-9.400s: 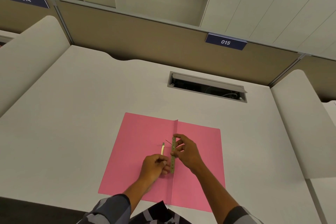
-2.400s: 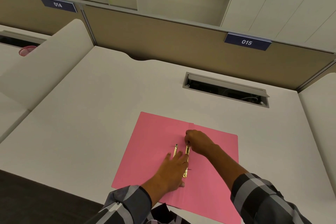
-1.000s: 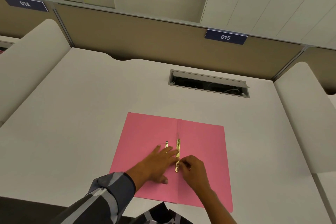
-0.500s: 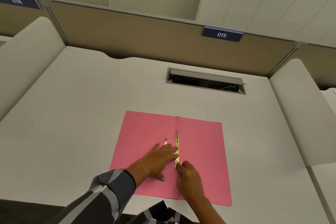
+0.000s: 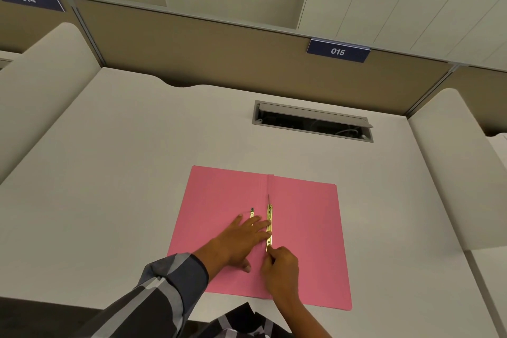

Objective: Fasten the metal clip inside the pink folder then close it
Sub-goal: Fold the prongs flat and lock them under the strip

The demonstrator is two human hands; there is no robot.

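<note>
Two hands work the pink folder (image 5: 301, 228), open flat on the bench (image 5: 123, 173); your left hand (image 5: 241, 239) lies spread, pressing beside the metal clip (image 5: 269, 228) at the fold; your right hand (image 5: 279, 269) pinches its near end; keep that press firm and bend the prong flat before closing.
</note>
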